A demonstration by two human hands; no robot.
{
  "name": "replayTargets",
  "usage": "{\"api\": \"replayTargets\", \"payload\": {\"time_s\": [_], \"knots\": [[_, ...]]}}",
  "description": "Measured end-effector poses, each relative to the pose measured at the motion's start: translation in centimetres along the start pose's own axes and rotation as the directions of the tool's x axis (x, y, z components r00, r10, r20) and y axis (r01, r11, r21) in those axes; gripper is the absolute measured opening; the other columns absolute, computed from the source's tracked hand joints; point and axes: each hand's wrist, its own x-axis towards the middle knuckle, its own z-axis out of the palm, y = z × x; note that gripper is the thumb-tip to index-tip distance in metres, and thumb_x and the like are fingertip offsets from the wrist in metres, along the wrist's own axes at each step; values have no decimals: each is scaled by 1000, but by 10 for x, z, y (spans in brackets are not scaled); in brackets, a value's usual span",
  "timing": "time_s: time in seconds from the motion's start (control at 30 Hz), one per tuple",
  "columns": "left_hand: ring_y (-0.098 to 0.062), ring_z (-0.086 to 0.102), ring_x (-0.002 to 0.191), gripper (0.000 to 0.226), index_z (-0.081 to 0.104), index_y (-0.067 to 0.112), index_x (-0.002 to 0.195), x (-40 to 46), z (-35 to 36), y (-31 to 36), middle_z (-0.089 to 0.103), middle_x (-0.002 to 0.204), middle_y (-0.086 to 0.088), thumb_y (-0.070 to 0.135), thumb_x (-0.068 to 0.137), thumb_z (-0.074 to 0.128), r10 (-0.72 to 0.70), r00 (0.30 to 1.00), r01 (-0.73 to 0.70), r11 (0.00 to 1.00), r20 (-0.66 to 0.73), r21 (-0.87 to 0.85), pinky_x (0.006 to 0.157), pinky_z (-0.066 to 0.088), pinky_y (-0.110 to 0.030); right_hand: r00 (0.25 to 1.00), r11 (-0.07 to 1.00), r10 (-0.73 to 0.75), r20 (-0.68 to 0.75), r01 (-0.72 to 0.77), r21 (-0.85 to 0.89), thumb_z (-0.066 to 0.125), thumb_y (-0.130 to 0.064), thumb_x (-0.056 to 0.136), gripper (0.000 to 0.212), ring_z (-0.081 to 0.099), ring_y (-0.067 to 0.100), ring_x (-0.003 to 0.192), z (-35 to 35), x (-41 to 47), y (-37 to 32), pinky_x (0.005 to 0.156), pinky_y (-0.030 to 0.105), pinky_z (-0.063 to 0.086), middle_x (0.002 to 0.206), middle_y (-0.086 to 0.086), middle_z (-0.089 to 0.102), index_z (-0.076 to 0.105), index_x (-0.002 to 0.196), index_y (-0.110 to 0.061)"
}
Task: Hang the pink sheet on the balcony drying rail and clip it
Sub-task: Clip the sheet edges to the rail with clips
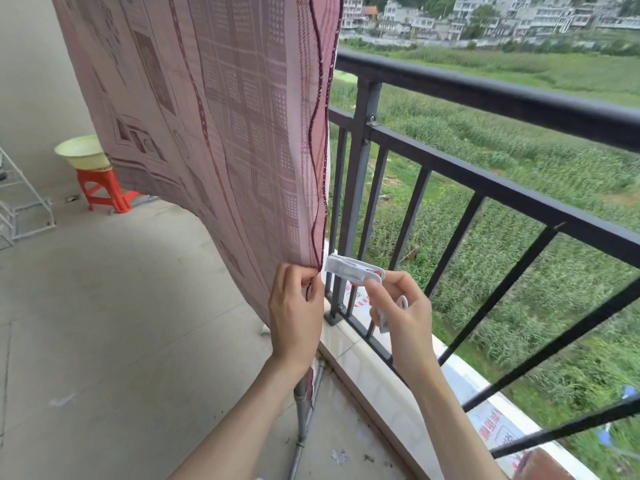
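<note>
The pink patterned sheet (214, 109) hangs down from above the frame, its dark-stitched edge running down beside the balcony railing (485, 91). My left hand (296, 306) pinches the sheet's lower right corner. My right hand (398, 306) holds a white plastic clip (353, 268) just right of that corner, its jaws pointing at the sheet's edge and close to it. A second white clip seems to sit in the same palm. The rail that carries the sheet is out of view.
A pale basin (81, 152) sits on a red plastic stool (104, 192) at the far left wall. A grey wire rack (24, 202) stands at the left edge. A metal pole (303, 410) rises from the floor below my left wrist.
</note>
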Motion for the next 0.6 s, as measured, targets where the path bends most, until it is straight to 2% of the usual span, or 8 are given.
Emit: {"api": "replayTargets", "payload": {"time_s": [0.07, 0.17, 0.3, 0.4, 0.5, 0.6], "knots": [[-5, 42, 69, 13, 55, 4, 74, -1, 0, 0, 54, 75, -8, -6, 75, 63, -3, 1000, 4, 1000, 6, -14, 68, 34, -13, 997, 995, -80, -12, 79, -57, 67, -14, 82, 8, 40, 11, 55, 3, -5, -1, 48, 13, 35, 62, -2, 53, 61, 77, -14], [-2, 41, 70, 13, 55, 4, 74, -1, -1, 0, 53, 75, -5, -6, 76, 63, -11, 1000, 12, 1000, 12, -27, 69, 34, -4, 985, 967, -171, -30, 162, -195, 67, -19, 82, 10, 36, 6, 58, 10, -8, 1, 55, 15, 30, 64, 6, 51, 61, 75, -21], [-7, 45, 68, 11, 56, 3, 71, -1, -2, -2, 56, 72, -10, -4, 75, 64, 11, 1000, -11, 1000, 2, -14, 66, 34, -7, 972, 947, -220, -85, 192, -258, 68, -23, 82, 15, 33, 7, 56, 18, -6, 6, 57, 21, 28, 60, -3, 44, 59, 71, -18], [-8, 45, 66, 9, 56, 1, 69, -1, -2, -3, 55, 68, -11, -2, 74, 62, 12, 1000, -13, 999, -15, -29, 64, 33, -5, 968, 933, -235, -90, 199, -299, 66, -32, 78, 16, 35, 8, 56, 23, -4, 9, 57, 25, 28, 60, -6, 47, 60, 72, -19], [-8, 47, 66, 7, 58, 0, 69, -1, -2, -4, 57, 68, -11, -3, 73, 64, 22, 1000, -22, 999, -13, -39, 65, 33, -3, 967, 916, -246, -74, 206, -344, 66, -35, 77, 18, 41, 8, 58, 29, -3, 9, 59, 23, 32, 68, -8, 56, 63, 79, -18], [-9, 49, 68, 6, 60, 0, 71, -1, -4, -6, 59, 71, -12, -1, 73, 65, 16, 1000, -16, 999, -3, -49, 67, 34, -3, 973, 911, -229, -11, 210, -355, 70, -31, 78, 15, 48, 2, 63, 33, -4, 9, 60, 17, 35, 82, -15, 62, 60, 88, -26]]}}
